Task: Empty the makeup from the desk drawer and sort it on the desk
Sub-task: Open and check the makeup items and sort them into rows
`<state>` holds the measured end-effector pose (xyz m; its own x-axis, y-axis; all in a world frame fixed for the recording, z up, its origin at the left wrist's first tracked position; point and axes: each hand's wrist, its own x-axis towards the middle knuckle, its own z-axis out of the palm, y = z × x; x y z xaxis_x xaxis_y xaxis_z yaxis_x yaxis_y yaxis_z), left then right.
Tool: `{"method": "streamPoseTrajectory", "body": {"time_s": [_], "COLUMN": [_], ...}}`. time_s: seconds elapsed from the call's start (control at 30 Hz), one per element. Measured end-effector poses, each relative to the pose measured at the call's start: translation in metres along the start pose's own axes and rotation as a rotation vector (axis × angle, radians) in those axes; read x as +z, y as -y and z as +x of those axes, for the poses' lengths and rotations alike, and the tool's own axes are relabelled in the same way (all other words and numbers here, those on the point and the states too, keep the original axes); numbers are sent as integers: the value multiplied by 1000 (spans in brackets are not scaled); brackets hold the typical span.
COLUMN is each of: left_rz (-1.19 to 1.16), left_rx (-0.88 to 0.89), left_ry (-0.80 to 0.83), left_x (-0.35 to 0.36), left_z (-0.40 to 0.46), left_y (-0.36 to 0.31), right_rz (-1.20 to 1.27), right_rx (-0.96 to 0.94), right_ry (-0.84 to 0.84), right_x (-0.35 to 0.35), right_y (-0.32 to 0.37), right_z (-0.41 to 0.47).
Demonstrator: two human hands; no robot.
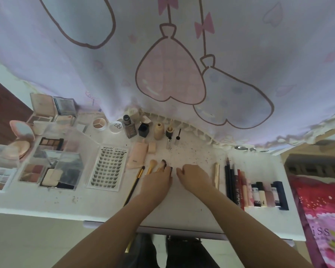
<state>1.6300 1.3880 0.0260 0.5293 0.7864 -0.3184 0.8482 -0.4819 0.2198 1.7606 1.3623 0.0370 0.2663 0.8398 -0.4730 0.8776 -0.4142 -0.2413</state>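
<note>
The left hand (156,179) held the brushes (153,165) and the right hand (193,176) rested loosely open, so aligning them on the desk (182,209) seemed next.

light: soft, even, dim | shadows: faint | edges: strong wide-angle bowing | focus: slightly soft

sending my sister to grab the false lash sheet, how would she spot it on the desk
Start at the clear acrylic organiser on the desk's left half. Immediately right of it lies the lash sheet, flat. It is the only white card with rows of small dark lash clusters.
</note>
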Motion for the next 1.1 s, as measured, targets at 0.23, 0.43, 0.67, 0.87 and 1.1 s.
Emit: {"method": "streamPoseTrajectory", "body": {"time_s": [0.23, 0.43, 0.67, 0.87, 1.1], "left_rz": [-147, -254, -228, -399, -686], "left_rx": [161, 30, -8, 70, 169], "left_ry": [100, 162, 133, 81, 265], "left_x": [10, 29, 14, -14, -40], "left_z": [24, 37, 28, 5, -11], "left_y": [-80, -119, -93, -70, -37], "right_rz": [79, 149, 417, 378, 525], "right_rx": [256, 255, 160, -58, -242], "right_ry": [-70, 39, 130, 108, 282], "right_x": [-46, -31, -53, -64, -82], "right_y": [-81, -87, -84, -65, -52], "right_z": [9, 18, 16, 7, -21]}}
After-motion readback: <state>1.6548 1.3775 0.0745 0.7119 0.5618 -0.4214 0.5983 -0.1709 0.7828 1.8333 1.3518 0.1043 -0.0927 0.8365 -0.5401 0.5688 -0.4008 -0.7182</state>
